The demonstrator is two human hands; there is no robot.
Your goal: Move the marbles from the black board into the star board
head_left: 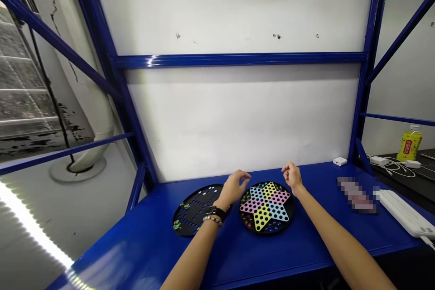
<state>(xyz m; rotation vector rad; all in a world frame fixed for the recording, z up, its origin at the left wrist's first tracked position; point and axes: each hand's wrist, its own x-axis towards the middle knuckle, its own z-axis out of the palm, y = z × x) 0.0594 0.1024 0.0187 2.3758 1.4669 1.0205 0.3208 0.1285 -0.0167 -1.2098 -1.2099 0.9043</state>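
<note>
A round black Chinese checkers board (pixel 265 207) with a star of pink, blue and yellow points lies on the blue table. Coloured marbles sit in the pockets around its star. My left hand (pixel 235 186) hovers at the board's upper left edge, thumb and bent fingers apart, with nothing visible between them. Beyond the upper right edge is my right hand (pixel 292 176), its fingers curled together; what they hold, if anything, is hidden. A second round black tray (pixel 190 217), with several white and green marbles, lies to the left, partly covered by my left hand and wrist.
A white power strip (pixel 404 213) and a blurred-out flat item (pixel 356 195) lie at the right of the blue table (pixel 142 240). A small white case (pixel 340 161) is at the back. Blue frame bars surround the table; a yellow bottle (pixel 409 145) stands beyond.
</note>
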